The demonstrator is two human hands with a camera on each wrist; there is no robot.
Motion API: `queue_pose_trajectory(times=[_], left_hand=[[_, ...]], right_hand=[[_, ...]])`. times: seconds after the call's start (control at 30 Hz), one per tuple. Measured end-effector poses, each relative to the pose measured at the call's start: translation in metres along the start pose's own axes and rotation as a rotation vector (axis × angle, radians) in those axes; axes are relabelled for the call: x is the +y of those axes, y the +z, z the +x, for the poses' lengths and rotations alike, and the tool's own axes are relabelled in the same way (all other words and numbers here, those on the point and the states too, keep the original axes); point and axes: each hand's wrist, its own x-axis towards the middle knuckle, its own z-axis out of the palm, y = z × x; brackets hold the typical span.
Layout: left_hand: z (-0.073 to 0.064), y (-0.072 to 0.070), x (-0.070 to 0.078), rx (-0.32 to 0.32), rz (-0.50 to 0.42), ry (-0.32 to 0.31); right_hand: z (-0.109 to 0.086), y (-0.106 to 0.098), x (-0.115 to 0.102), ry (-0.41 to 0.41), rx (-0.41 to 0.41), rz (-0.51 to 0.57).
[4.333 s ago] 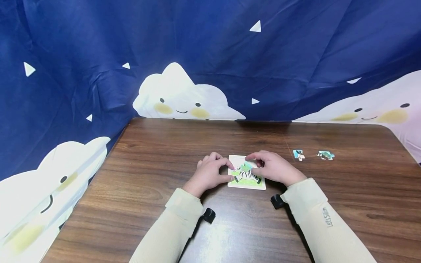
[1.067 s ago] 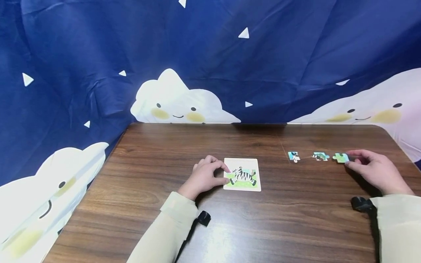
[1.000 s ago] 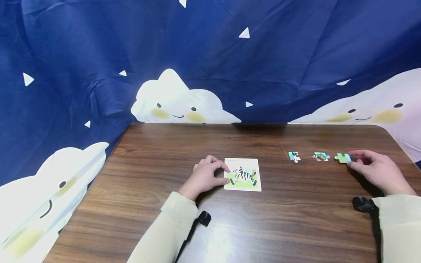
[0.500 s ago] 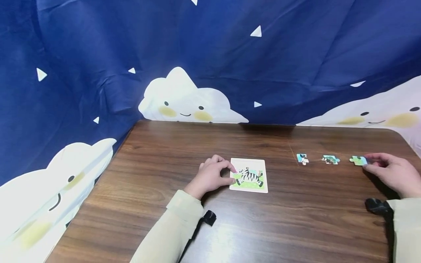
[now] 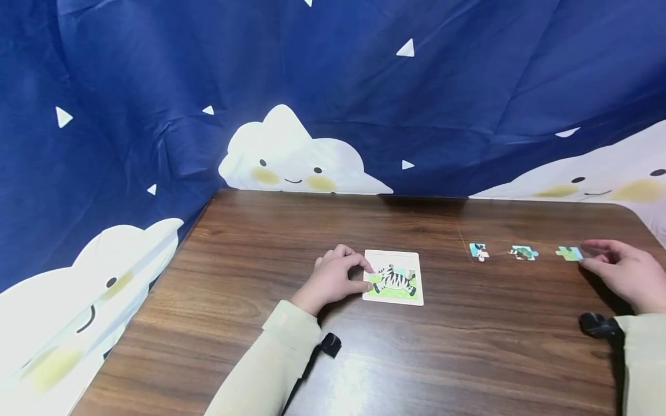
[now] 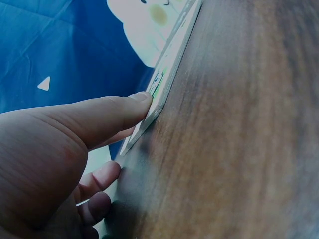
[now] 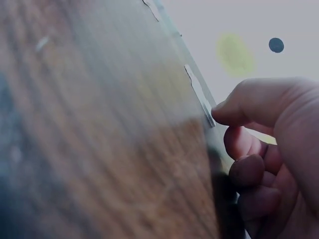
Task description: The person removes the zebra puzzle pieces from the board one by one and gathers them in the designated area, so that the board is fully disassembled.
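Note:
A small square puzzle board [image 5: 393, 300] with a white frame and a zebra picture lies flat on the table. My left hand [image 5: 333, 280] holds its left side; in the left wrist view the thumb [image 6: 137, 102] lies on the board's edge, and the index finger is mostly hidden behind it. Far right, a green and blue puzzle piece [image 5: 569, 253] lies flat on the table. My right hand [image 5: 626, 274] is at its right end, index finger and thumb parted around the corner. In the right wrist view the thumb tip [image 7: 219, 114] is at the piece's edge, other fingers loosely bent.
Two more puzzle pieces lie in a row left of that one: a blue and white piece [image 5: 478, 251] and a blue-green piece [image 5: 524, 252]. The brown wooden table [image 5: 468, 352] ends at a blue curtain [image 5: 333, 69] with cloud faces.
Earlier both hands were at the board; the right hand has since carried the green and blue piece to the row's right end. Lately its fingers have slid slightly right off it. The left hand stays.

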Motion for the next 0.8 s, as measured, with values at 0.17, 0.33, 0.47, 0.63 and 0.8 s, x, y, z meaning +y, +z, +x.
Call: queue_pose_trajectory(times=[0.17, 0.33, 0.47, 0.63, 0.8], left_hand=[[0.000, 0.000, 0.001, -0.008, 0.006, 0.000], [0.000, -0.001, 0.002, -0.026, 0.001, 0.004], [0.000, -0.003, 0.000, -0.050, -0.014, 0.018], [-0.001, -0.003, -0.003, -0.058, -0.014, 0.027], [0.000, -0.003, -0.002, -0.054, 0.021, 0.014]], right_hand=[[-0.004, 0.000, 0.000, 0.010, 0.011, 0.019], [-0.011, 0.001, -0.002, 0.061, 0.015, 0.032], [-0.016, 0.004, -0.008, 0.078, 0.030, 0.041], [-0.020, 0.008, -0.021, 0.054, 0.048, 0.082], [-0.025, 0.013, -0.034, -0.009, 0.073, 0.167]])
